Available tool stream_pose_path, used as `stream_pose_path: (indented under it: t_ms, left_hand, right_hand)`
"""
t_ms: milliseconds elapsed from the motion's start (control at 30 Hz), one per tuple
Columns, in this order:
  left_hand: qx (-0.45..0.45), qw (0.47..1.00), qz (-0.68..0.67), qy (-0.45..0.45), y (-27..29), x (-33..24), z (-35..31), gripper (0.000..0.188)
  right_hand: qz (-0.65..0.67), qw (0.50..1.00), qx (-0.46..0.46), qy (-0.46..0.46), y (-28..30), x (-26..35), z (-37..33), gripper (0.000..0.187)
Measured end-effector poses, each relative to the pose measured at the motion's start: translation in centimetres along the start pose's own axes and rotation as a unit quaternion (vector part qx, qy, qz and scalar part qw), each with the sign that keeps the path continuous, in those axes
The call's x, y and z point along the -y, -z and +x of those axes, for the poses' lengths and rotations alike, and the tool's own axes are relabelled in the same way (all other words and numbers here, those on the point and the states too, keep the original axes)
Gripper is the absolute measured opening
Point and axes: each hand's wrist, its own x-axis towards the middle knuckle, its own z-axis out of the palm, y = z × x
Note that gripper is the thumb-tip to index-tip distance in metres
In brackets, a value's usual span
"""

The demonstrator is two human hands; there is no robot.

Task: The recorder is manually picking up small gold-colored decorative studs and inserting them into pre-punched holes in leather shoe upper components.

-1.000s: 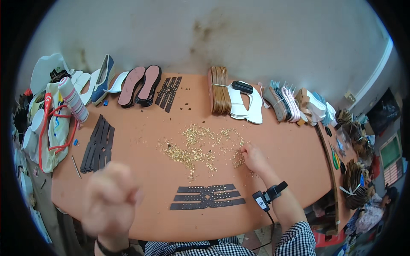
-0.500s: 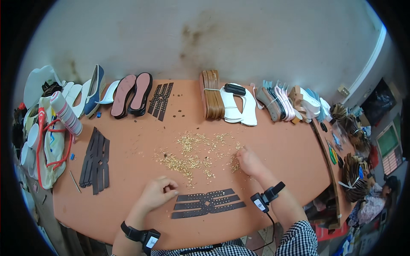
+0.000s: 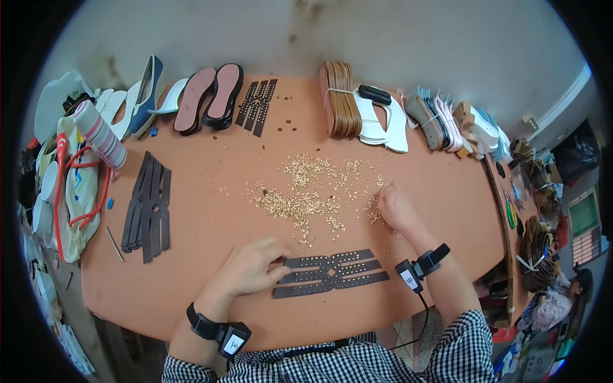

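A dark strap piece with several strips [image 3: 331, 272] lies flat before me, dotted with small metal studs around a diamond-shaped hole. My left hand [image 3: 255, 265] is at its left ends, fingers curled and thumb apart from them; the thumb tip meets a strip, with no firm grip showing. Loose gold studs [image 3: 287, 205] are scattered beyond the piece in the middle of the table. At their right edge my right hand [image 3: 394, 207] is closed, its fingertips down among the studs; what they pinch, if anything, is hidden.
Dark unstudded strap pieces [image 3: 148, 207] and a thin metal tool [image 3: 115, 244] lie left. Along the back are pink-topped soles [image 3: 225, 96], another strap piece [image 3: 257, 105], tan bundled insoles [image 3: 340, 99] and white shoe parts [image 3: 396, 127]. A striped bottle [image 3: 101, 135] leans left.
My left hand has moved right, up to the strap piece's left ends. The right hand stays by the studs' right edge. The whole view has tilted downward.
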Motion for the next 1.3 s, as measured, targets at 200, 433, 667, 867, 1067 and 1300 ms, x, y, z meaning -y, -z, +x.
stream_pose_path:
  t_ms: [200, 433, 667, 867, 1067, 1300]
  left_hand:
    - [0.001, 0.998, 0.01, -0.057, 0.4, -0.6, -0.4, 0.033]
    - [0.019, 0.995, 0.07, -0.071, -0.7, -0.9, -0.2, 0.041]
    - [0.017, 0.995, 0.069, -0.074, -0.8, -0.5, -0.1, 0.041]
    - [0.016, 0.995, 0.068, -0.069, -0.8, -0.5, -0.2, 0.04]
    - [0.01, 0.996, 0.067, -0.065, -0.8, -0.5, -0.4, 0.039]
    - [0.025, 0.997, 0.045, -0.052, -0.6, -0.7, -0.1, 0.034]
  right_hand:
    - [0.071, 0.997, 0.022, -0.012, 4.0, 5.8, -3.5, 0.013]
    - [0.13, 0.986, 0.093, 0.048, 4.3, 12.3, -12.4, 0.013]
    - [0.085, 0.989, 0.105, 0.066, 3.7, 13.8, -12.3, 0.013]
    - [0.064, 0.987, 0.121, 0.083, 3.6, 14.1, -12.3, 0.014]
    - [0.073, 0.983, 0.137, 0.093, 3.7, 14.0, -12.2, 0.014]
    - [0.127, 0.979, 0.138, 0.082, 3.3, 13.1, -12.3, 0.015]
